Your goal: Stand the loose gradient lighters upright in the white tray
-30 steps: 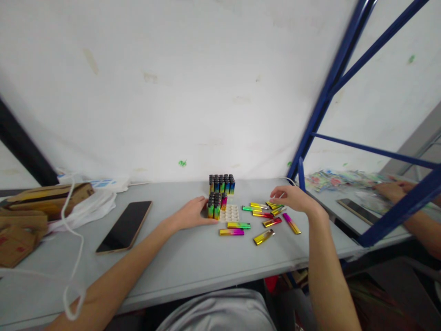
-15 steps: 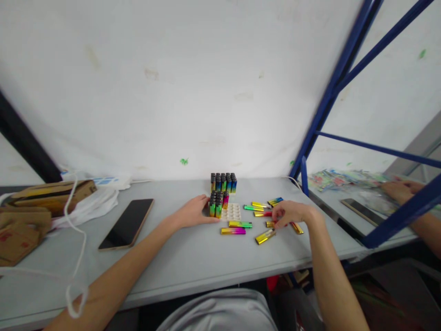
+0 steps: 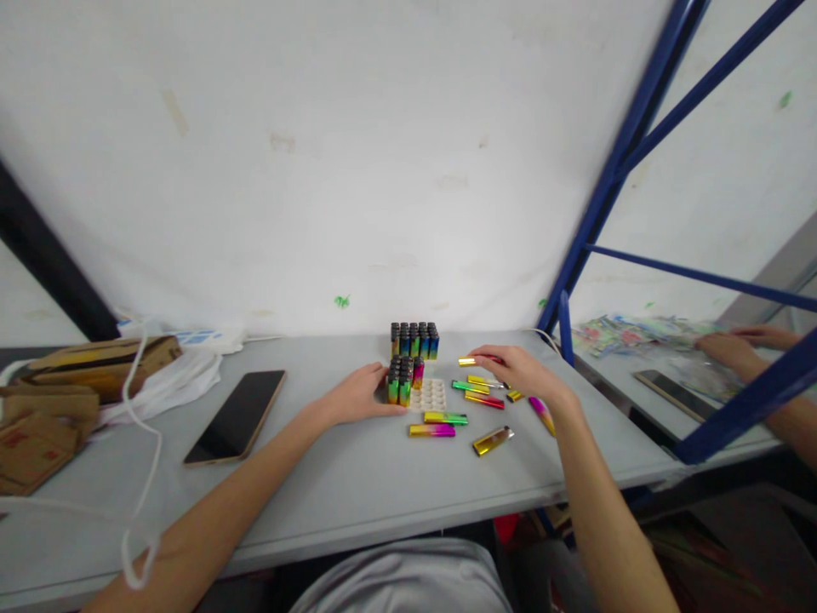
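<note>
On the grey tabletop [image 3: 357, 481], the left hand [image 3: 363, 396] curves around the left side of a white tray [image 3: 436, 393] with small cells, its thumb beside the upright black-topped lighters [image 3: 400, 387] standing there. The right hand [image 3: 514, 368] has a gold-ended lighter [image 3: 468, 362] in its grip, near loose coloured lighters [image 3: 485, 399]. Behind the tray stands another upright block of lighters [image 3: 414, 342]. A dark phone [image 3: 236, 417] lies to the left; past a blue frame [image 3: 580, 234] show another person's hands [image 3: 728, 351].

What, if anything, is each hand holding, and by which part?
Right hand: a lighter, gripped just behind its exposed gold end. Left hand: curled at the left of the white tray; grip cannot be told.
</note>
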The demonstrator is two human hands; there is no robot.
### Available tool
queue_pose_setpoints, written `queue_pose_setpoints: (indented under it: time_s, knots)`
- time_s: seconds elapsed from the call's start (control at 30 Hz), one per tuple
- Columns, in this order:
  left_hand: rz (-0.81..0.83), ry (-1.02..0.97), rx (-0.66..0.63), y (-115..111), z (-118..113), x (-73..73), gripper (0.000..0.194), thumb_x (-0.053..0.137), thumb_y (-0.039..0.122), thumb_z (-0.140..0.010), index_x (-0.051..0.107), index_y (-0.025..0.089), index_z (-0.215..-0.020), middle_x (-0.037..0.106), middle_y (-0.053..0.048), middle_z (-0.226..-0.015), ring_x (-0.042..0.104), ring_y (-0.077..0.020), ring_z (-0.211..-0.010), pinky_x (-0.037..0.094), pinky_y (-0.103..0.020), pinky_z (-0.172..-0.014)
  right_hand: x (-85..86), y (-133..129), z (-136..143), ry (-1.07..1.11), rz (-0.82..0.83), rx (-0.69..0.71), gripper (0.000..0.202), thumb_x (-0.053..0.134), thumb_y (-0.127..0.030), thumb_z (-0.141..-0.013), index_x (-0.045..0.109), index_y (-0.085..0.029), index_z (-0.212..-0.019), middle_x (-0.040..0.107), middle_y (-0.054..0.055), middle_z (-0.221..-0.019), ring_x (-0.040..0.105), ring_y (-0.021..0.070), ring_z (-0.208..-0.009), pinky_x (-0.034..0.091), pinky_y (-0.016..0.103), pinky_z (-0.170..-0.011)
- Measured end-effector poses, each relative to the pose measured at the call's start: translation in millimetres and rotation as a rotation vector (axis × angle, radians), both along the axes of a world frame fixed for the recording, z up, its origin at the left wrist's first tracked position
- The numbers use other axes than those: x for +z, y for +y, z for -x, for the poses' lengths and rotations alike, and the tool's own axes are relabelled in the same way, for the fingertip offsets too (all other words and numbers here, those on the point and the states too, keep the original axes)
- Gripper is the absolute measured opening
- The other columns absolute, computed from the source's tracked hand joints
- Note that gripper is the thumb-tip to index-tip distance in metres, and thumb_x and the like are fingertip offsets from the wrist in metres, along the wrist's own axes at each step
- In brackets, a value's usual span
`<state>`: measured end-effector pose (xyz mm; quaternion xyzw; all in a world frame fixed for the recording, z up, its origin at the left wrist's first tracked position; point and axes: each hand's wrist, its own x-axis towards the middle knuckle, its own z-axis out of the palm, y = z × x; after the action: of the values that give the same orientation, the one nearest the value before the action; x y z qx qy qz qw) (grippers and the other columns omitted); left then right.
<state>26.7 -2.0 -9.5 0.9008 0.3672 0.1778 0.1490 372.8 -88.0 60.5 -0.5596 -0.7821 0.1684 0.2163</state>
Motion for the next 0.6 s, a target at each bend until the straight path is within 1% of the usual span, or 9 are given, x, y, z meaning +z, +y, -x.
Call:
queue_pose_setpoints:
  time_s: [0.07, 0.13, 0.17, 0.23, 0.3, 0.37, 0.47, 0.53, 0.6]
  knots:
    - [0.003, 0.003, -0.003, 0.2, -0.5, -0.3, 0.071, 0.073, 0.081, -0.073, 0.071, 0.018, -0.107, 0.070, -0.012, -0.104, 0.067, -0.0327, -0.095, 0.055, -0.040, -0.085, 0.0, 4.9, 9.9, 0.076, -0.098, 0.002, 0.043, 0.049, -0.051, -0.102, 0.074, -0.020, -0.118, 0.076, 0.007, -0.094, 0.065, 0.0200, -0.079, 0.046, 0.030, -0.073]
    - [-0.003, 0.014, -0.005, 1.0, -0.9, -1.3, 0.072, 0.073, 0.082, -0.073, 0.071, 0.018, -0.107, 0.070, -0.012, -0.105, 0.067, -0.0330, -0.095, 0.055, -0.041, -0.085, -3.2, 12.6, 19.5, 0.218, -0.128, 0.003, 0.043, 0.057, -0.055, -0.098, 0.073, -0.019, -0.117, 0.075, 0.005, -0.090, 0.061, 0.0190, -0.075, 0.045, 0.029, -0.069]
    - [-0.009, 0.016, -0.005, 1.5, -1.0, -1.9, 0.072, 0.072, 0.082, -0.074, 0.071, 0.017, -0.106, 0.069, -0.013, -0.104, 0.067, -0.0334, -0.096, 0.054, -0.041, -0.085, -5.9, 17.0, 24.5, 0.298, -0.137, -0.002, 0.044, 0.061, -0.057, -0.096, 0.072, -0.019, -0.114, 0.073, 0.004, -0.087, 0.059, 0.0184, -0.073, 0.045, 0.029, -0.067]
    - [-0.017, 0.014, -0.009, 2.4, -1.1, -3.1, 0.072, 0.072, 0.083, -0.073, 0.071, 0.018, -0.104, 0.069, -0.012, -0.102, 0.067, -0.0339, -0.095, 0.054, -0.041, -0.085, -12.1, 25.3, 35.4, 0.430, -0.162, -0.026, 0.045, 0.066, -0.062, -0.092, 0.071, -0.018, -0.098, 0.069, 0.003, -0.081, 0.057, 0.0178, -0.072, 0.045, 0.029, -0.067]
    - [-0.015, 0.004, -0.013, 2.8, -1.3, -3.9, 0.071, 0.072, 0.082, -0.073, 0.071, 0.018, -0.104, 0.069, -0.012, -0.101, 0.067, -0.0341, -0.095, 0.054, -0.041, -0.086, -17.0, 29.9, 47.4, 0.516, -0.177, -0.059, 0.049, 0.062, -0.067, -0.093, 0.065, -0.019, -0.084, 0.065, 0.003, -0.078, 0.057, 0.0180, -0.074, 0.048, 0.030, -0.071]
    - [-0.010, -0.006, -0.018, 2.9, -1.4, -4.4, 0.071, 0.073, 0.081, -0.073, 0.072, 0.018, -0.105, 0.070, -0.012, -0.102, 0.067, -0.0339, -0.096, 0.054, -0.042, -0.087, -18.4, 28.6, 60.0, 0.598, -0.131, -0.059, 0.052, 0.055, -0.070, -0.096, 0.061, -0.020, -0.084, 0.065, 0.003, -0.080, 0.060, 0.0189, -0.078, 0.051, 0.031, -0.074]
    - [-0.010, -0.012, -0.022, 2.5, -1.8, -4.6, 0.072, 0.073, 0.082, -0.073, 0.071, 0.018, -0.108, 0.070, -0.012, -0.104, 0.067, -0.0336, -0.096, 0.054, -0.041, -0.088, -15.7, 19.0, 77.8, 0.675, 0.016, 0.030, 0.051, 0.045, -0.071, -0.100, 0.055, -0.022, -0.090, 0.069, 0.005, -0.089, 0.065, 0.0198, -0.082, 0.054, 0.032, -0.076]
    - [-0.013, -0.004, -0.025, 2.1, -2.0, -4.7, 0.072, 0.072, 0.082, -0.074, 0.071, 0.018, -0.108, 0.070, -0.012, -0.103, 0.067, -0.0339, -0.097, 0.054, -0.041, -0.088, -15.7, 14.1, 87.9, 0.651, 0.093, 0.085, 0.049, 0.042, -0.072, -0.101, 0.050, -0.024, -0.092, 0.067, 0.004, -0.085, 0.064, 0.0185, -0.075, 0.053, 0.031, -0.071]
    - [-0.017, 0.007, -0.033, 1.7, -2.2, -4.6, 0.071, 0.072, 0.081, -0.075, 0.070, 0.018, -0.107, 0.069, -0.012, -0.103, 0.066, -0.0344, -0.099, 0.054, -0.042, -0.089, -20.5, 14.6, 95.8, 0.597, 0.109, 0.106, 0.049, 0.041, -0.073, -0.100, 0.046, -0.025, -0.092, 0.061, -0.001, -0.075, 0.057, 0.0160, -0.063, 0.049, 0.028, -0.060]
